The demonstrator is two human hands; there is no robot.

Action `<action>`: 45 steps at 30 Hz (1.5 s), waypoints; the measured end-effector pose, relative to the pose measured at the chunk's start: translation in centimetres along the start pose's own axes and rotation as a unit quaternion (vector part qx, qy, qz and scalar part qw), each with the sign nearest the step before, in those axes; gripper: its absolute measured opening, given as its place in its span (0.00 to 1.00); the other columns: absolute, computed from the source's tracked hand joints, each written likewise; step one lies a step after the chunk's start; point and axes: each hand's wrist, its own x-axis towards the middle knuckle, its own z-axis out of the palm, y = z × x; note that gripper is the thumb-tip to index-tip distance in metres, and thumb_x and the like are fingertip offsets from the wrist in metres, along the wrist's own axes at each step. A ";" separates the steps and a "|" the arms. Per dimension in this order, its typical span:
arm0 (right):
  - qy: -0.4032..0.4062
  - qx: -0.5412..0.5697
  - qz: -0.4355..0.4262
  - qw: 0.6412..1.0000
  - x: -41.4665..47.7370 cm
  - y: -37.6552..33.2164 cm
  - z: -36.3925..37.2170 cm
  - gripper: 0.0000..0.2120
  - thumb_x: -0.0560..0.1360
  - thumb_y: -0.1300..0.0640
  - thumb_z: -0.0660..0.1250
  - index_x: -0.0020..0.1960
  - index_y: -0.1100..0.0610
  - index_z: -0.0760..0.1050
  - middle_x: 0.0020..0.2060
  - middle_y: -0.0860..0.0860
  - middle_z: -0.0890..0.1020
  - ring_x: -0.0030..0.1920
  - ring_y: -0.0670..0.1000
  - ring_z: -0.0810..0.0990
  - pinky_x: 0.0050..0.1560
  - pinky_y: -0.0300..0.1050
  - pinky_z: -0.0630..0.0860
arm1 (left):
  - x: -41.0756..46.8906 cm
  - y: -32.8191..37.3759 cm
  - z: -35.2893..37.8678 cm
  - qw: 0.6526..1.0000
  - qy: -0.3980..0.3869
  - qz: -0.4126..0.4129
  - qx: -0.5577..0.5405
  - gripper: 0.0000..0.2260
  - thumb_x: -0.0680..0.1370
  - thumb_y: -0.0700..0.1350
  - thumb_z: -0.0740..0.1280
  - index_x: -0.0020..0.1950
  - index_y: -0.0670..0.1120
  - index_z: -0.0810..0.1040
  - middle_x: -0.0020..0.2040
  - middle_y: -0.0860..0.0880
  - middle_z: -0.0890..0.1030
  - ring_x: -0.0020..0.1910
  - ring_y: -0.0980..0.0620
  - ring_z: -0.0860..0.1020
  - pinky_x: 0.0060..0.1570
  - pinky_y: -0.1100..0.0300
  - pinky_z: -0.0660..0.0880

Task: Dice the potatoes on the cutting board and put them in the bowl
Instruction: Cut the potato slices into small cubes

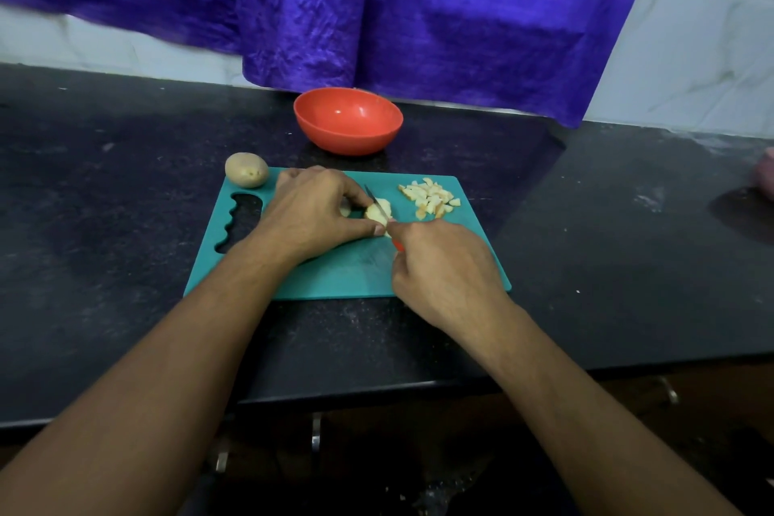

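Broadly, the black desk (586, 222) carries everything, and a purple cloth (419, 13) hangs behind the cutting board's far side. The teal cutting board (335, 276) lies mid-desk. The red bowl (347, 140) stands just beyond its far edge, and no pieces show inside it. Over the board's centre the left hand (312, 209) is curled, thumb and fingertips pinching a part-cut potato (379, 212). Nearer the board's front edge, the right hand (439, 268) is closed round a red-handled knife (374, 199). A whole potato (246, 169) sits at the board's far left corner, and a heap of diced pieces (431, 199) lies toward its far right corner.

The likeliest trouble is a nick: the blade stands right against the left thumb and fingertips, and the shrinking, rounded piece could roll or slip under pressure. Loose dice near the board's right edge could also scatter onto the desk.

The part-cut potato is held at the left hand's fingertips, just beyond the right hand, with the blade set into it.
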 end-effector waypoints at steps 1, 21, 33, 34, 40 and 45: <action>0.001 -0.001 -0.001 1.000 0.0 0.0 0.0 0.21 0.80 0.55 0.60 0.72 0.48 0.73 0.42 0.47 0.75 0.42 0.50 0.72 0.41 0.47 0.69 | 0.0 0.0 0.0 1.000 0.000 -0.001 0.001 0.17 0.68 0.66 0.75 0.53 0.62 0.85 0.52 0.60 0.84 0.59 0.53 0.78 0.66 0.44 0.67; 0.076 0.118 0.019 0.990 -0.6 1.6 1.2 0.22 0.80 0.52 0.61 0.73 0.43 0.73 0.31 0.45 0.74 0.34 0.47 0.74 0.37 0.45 0.71 | 0.1 -0.1 -0.1 1.000 -0.009 0.002 -0.010 0.22 0.67 0.69 0.74 0.55 0.60 0.85 0.53 0.59 0.85 0.58 0.53 0.80 0.62 0.44 0.73; 0.067 0.072 0.012 0.995 0.2 0.5 1.6 0.23 0.81 0.50 0.59 0.75 0.41 0.69 0.36 0.46 0.77 0.37 0.49 0.75 0.37 0.46 0.70 | 0.3 -0.6 -0.1 1.000 0.005 0.000 -0.010 0.17 0.67 0.66 0.77 0.51 0.60 0.86 0.52 0.58 0.85 0.58 0.51 0.79 0.62 0.43 0.73; 0.067 0.069 0.011 0.995 0.2 0.4 1.6 0.23 0.81 0.50 0.59 0.76 0.41 0.69 0.35 0.45 0.76 0.36 0.49 0.74 0.36 0.46 0.70 | 0.3 -0.6 -0.1 1.000 0.005 -0.001 -0.012 0.16 0.67 0.65 0.77 0.50 0.60 0.86 0.51 0.58 0.85 0.58 0.51 0.79 0.62 0.43 0.73; 0.062 0.051 -0.003 0.997 0.1 0.4 1.4 0.22 0.82 0.51 0.58 0.75 0.43 0.69 0.41 0.48 0.80 0.42 0.52 0.79 0.38 0.46 0.67 | 0.3 -0.6 0.1 1.000 0.002 -0.009 -0.019 0.14 0.68 0.63 0.78 0.48 0.59 0.86 0.50 0.57 0.85 0.58 0.50 0.80 0.62 0.44 0.73; 0.055 0.037 -0.003 0.998 0.2 0.2 1.2 0.24 0.82 0.52 0.59 0.77 0.42 0.68 0.38 0.46 0.73 0.39 0.50 0.71 0.38 0.46 0.65 | 0.2 -0.4 0.0 0.999 0.004 -0.017 -0.032 0.13 0.68 0.62 0.78 0.47 0.59 0.86 0.49 0.58 0.85 0.56 0.52 0.81 0.62 0.45 0.74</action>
